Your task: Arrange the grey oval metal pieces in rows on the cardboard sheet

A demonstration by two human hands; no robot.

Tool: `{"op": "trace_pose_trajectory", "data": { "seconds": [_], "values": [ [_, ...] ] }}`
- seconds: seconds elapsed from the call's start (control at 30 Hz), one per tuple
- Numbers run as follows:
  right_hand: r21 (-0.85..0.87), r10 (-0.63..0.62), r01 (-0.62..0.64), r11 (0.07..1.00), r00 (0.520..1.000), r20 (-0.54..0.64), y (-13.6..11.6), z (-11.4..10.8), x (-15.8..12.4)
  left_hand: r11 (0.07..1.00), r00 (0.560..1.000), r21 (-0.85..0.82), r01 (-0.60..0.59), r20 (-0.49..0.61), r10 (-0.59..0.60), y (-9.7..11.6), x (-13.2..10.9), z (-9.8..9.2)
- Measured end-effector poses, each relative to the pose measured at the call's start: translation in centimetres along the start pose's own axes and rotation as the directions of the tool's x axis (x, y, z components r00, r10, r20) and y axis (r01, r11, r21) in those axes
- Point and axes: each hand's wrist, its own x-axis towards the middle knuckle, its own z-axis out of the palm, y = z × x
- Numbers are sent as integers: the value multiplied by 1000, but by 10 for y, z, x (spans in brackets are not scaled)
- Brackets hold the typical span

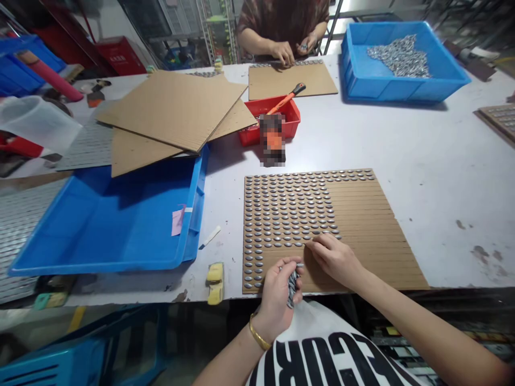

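Clenching a clump of metal studs [292, 288] above a grooved cardboard board [374, 257], the left hand [276, 303] sits near the right hand [332, 260], whose fingers [311, 244] touch the stud rows, any pinched stud hidden, bare grooves alongside.

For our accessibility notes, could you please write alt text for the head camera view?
A person's left hand grips a bunch of small silver oval pieces while the right hand touches rows of them on a grooved cardboard sheet on a white table. Opposite, a co-worker sits near a blue tray heaped with similar pieces.
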Motion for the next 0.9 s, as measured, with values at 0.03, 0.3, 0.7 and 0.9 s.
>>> {"op": "trace_pose_trajectory", "data": {
  "seconds": [0.03,0.3,0.7,0.9],
  "values": [
    [-1,5,-5,1000,1000,4,0,0,0,1000,1000,4,-1,-1,1,0,0,0],
    [334,73,-62,941,997,-22,-13,-19,2,1000,1000,23,-20,-17,21,0,0,3],
    [419,68,-31,908,995,-73,-14,-28,-20,994,994,-15,105,39,-104,5,3,15],
    [302,165,-143,942,985,-48,17,-14,-16,988,994,-105,112,-1,-112,5,2,13]
  ]
}}
